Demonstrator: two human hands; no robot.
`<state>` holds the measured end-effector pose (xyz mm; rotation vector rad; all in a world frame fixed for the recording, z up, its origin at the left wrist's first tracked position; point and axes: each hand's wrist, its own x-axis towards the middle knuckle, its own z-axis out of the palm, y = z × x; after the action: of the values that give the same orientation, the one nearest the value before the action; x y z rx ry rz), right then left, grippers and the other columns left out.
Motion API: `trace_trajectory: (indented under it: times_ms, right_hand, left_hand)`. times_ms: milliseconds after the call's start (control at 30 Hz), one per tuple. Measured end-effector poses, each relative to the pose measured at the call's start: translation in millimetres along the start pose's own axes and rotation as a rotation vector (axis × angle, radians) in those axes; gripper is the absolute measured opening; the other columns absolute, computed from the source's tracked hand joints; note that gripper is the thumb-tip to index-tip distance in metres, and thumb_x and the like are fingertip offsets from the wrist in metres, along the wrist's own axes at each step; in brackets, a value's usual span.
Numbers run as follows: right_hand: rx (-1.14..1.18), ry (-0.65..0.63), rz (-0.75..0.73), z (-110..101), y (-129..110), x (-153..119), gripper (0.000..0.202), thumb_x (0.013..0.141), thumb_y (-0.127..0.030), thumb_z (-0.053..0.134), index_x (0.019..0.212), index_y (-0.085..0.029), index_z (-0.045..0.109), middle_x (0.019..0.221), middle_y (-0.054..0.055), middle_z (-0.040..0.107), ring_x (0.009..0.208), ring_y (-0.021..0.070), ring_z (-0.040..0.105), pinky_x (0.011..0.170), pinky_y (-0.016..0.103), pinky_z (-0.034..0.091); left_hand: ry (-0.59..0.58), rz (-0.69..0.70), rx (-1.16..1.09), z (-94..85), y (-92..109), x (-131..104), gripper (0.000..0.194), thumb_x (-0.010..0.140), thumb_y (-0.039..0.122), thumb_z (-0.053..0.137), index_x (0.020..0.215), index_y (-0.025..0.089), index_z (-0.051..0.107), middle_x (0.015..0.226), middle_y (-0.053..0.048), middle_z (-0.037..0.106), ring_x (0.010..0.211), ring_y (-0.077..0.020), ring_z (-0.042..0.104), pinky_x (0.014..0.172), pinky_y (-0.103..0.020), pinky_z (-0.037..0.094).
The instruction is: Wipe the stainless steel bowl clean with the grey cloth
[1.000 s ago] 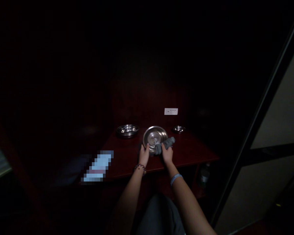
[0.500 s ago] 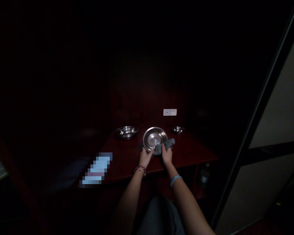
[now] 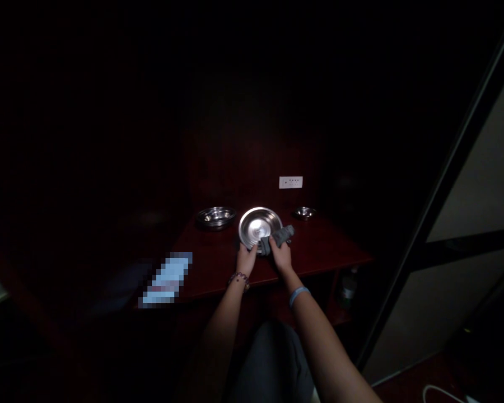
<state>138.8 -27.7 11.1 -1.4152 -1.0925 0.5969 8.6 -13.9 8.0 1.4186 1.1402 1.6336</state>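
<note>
A shiny metal bowl (image 3: 258, 224) is held tilted toward me above the dark red desk (image 3: 319, 246). My left hand (image 3: 246, 260) is closed on its lower left rim, thumb on the near side. At the lower right rim, my right hand (image 3: 281, 254) grips a grey cloth (image 3: 283, 235), which lies over the rim and against the bowl. The fingers behind the bowl and cloth are hidden. Farther back on the left sit metal bowls or dishes (image 3: 216, 217), seemingly stacked. A smaller metal bowl (image 3: 304, 212) stands at the back right.
A white wall socket (image 3: 291, 182) is on the panel behind the desk. A blurred-out bright rectangle (image 3: 167, 281) lies at the left. Under the desk on the right stands a bottle (image 3: 348, 290). A pale cable (image 3: 439, 390) shows on the floor at the lower right.
The view has tipped down slightly, so the scene sits higher. The bowl and both hands have shifted a little left, and the bowl's inside catches more light. Both grips stay the same.
</note>
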Motion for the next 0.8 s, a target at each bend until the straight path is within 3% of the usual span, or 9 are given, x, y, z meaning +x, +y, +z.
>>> trace_trajectory:
  times_ms: [133, 233, 500, 800]
  right_hand:
    - [-0.158, -0.093, 0.035, -2.9, -6.6, -3.2, 0.066, 0.070, -0.070, 0.063, 0.102, -0.014, 0.071, 0.105, 0.017, 0.072, 0.103, 0.0308, 0.067, 0.093, 0.039, 0.047]
    - [-0.204, -0.103, 0.030, -3.4, -8.8, -5.2, 0.066, 0.067, -0.073, 0.063, 0.095, -0.014, 0.072, 0.103, 0.018, 0.072, 0.101, 0.0314, 0.067, 0.092, 0.039, 0.047]
    - [-0.162, -0.082, 0.005, -2.1, -0.5, -1.4, 0.055, 0.069, -0.067, 0.065, 0.084, -0.014, 0.072, 0.093, 0.017, 0.074, 0.093, 0.0281, 0.069, 0.085, 0.034, 0.050]
    - [-0.072, -0.040, -0.014, -1.7, 5.1, 3.5, 0.052, 0.072, -0.059, 0.066, 0.090, -0.011, 0.074, 0.096, 0.017, 0.074, 0.094, 0.0264, 0.070, 0.083, 0.032, 0.051]
  left_hand:
    - [0.040, -0.030, 0.048, -0.4, -1.4, 1.4, 0.045, 0.081, 0.024, 0.060, 0.125, 0.014, 0.053, 0.122, -0.013, 0.064, 0.118, -0.0234, 0.058, 0.105, -0.038, 0.041]
    - [0.044, -0.037, 0.064, -1.8, -3.1, 2.4, 0.045, 0.082, 0.024, 0.060, 0.125, 0.015, 0.052, 0.123, -0.014, 0.064, 0.116, -0.0241, 0.059, 0.103, -0.038, 0.042]
    - [0.024, -0.020, 0.042, -0.9, 0.0, 0.9, 0.046, 0.080, 0.019, 0.061, 0.124, 0.013, 0.051, 0.126, -0.015, 0.062, 0.119, -0.0225, 0.057, 0.105, -0.038, 0.040]
    - [-0.003, -0.021, -0.009, 4.1, 0.1, 2.0, 0.048, 0.080, 0.015, 0.059, 0.127, 0.015, 0.051, 0.131, -0.010, 0.061, 0.122, -0.0192, 0.055, 0.107, -0.033, 0.038]
